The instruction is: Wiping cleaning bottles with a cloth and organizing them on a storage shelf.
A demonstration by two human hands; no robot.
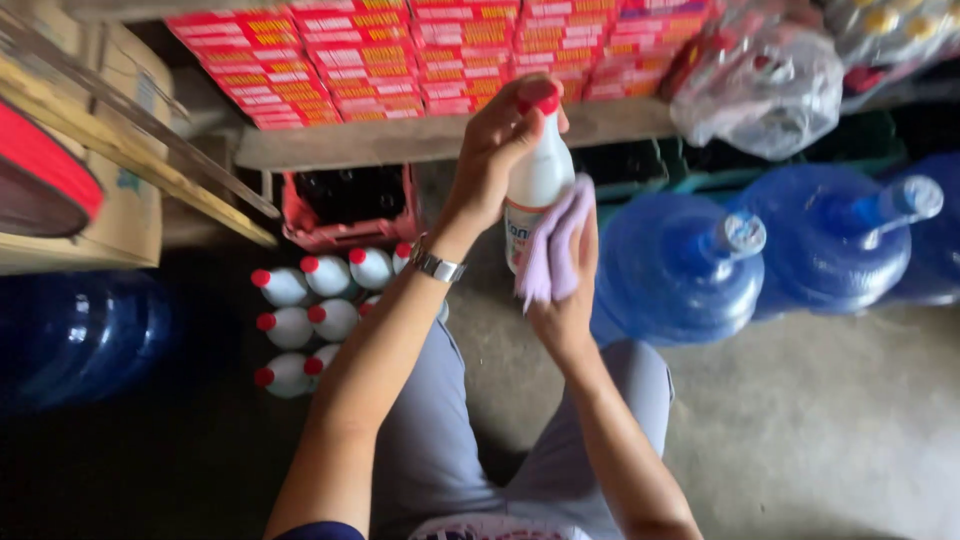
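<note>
My left hand (497,150) grips the top of a white plastic bottle (538,175) with a red cap, held upright above my knees. A metal watch sits on that wrist. My right hand (568,290) presses a pale lilac cloth (551,245) against the bottle's lower side, over its label. On the floor to the left stand several more white bottles with red caps (310,320), packed close together.
Large blue water jugs (680,265) stand on the concrete floor at right, another at far left (70,335). A red crate of dark bottles (350,205) sits under a shelf (400,140) stacked with red cartons. Clear plastic bags hang at upper right.
</note>
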